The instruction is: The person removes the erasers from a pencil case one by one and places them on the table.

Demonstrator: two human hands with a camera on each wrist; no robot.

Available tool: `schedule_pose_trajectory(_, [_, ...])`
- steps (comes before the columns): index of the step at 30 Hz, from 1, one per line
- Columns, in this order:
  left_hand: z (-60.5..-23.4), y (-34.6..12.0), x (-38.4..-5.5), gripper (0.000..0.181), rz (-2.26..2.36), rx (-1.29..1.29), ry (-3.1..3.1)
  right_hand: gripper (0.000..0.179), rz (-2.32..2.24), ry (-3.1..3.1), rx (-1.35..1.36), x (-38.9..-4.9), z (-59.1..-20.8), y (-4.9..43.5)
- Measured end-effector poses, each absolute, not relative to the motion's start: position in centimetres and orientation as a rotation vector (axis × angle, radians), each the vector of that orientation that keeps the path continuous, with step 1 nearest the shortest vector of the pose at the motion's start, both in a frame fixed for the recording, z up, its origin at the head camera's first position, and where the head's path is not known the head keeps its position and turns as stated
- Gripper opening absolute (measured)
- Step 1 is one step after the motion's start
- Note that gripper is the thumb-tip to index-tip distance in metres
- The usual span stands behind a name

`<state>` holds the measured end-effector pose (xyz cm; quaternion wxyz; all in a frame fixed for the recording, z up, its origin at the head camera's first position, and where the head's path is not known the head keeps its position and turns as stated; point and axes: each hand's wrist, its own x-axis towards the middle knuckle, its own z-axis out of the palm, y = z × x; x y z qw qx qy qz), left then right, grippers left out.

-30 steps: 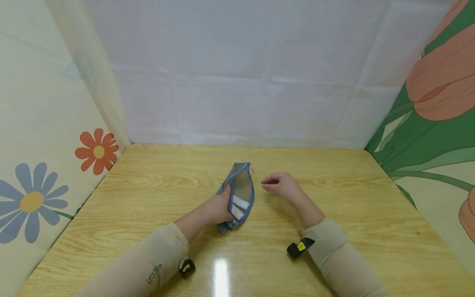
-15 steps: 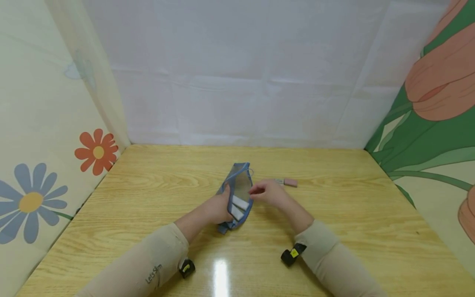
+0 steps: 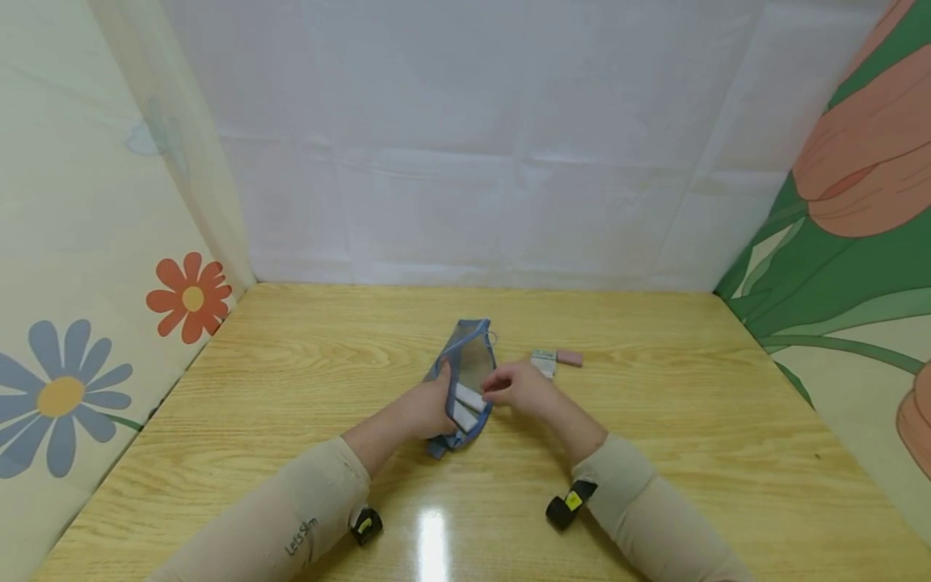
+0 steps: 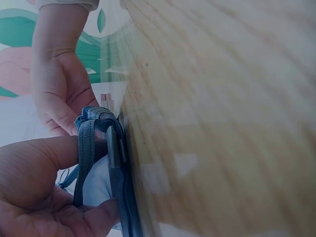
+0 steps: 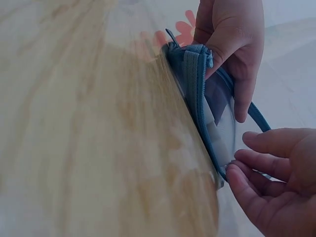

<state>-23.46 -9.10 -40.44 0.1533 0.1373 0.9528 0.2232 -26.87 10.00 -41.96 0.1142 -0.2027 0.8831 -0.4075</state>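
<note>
A blue mesh zipper pouch (image 3: 476,360) lies on the wooden table with its mouth spread. My left hand (image 3: 425,408) grips its near left side, thumb on top of the edge and fingers beneath. Inside, two white bar-shaped pieces (image 3: 471,397) lie side by side. At the pouch's right edge is my right hand (image 3: 520,390), fingertips right at the end of the upper white piece, with a gap showing between thumb and fingers. In the right wrist view its fingers (image 5: 261,165) reach to the pouch's zipper edge (image 5: 200,98).
Just beyond my right hand lie a small pink block (image 3: 570,357) and white-and-green labelled pieces (image 3: 543,356), partly covered by the hand. A white cloth (image 3: 509,162) hangs behind the table (image 3: 691,380). Flower-patterned panels (image 3: 193,298) stand at both sides.
My right hand has moved left and nearer to me, from beside the pouch to its edge. The pink block and labelled pieces have come into view behind it. The left hand keeps its grip.
</note>
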Motion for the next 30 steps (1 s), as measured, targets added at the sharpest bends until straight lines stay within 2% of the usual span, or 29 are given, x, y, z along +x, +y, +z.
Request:
schedule_pose_trajectory(7, [-40.23, -9.01, -23.28, 0.105, 0.642, 0.398, 2.731, 0.014, -1.156, 2.607, -0.594, -26.99, -42.61, 10.04])
schedule_pose_trajectory(30, [-40.74, -9.17, -23.55, 0.108, 0.647, 0.423, 2.752, 0.024, -1.131, 2.587, -0.668, -26.92, -43.06, 9.57])
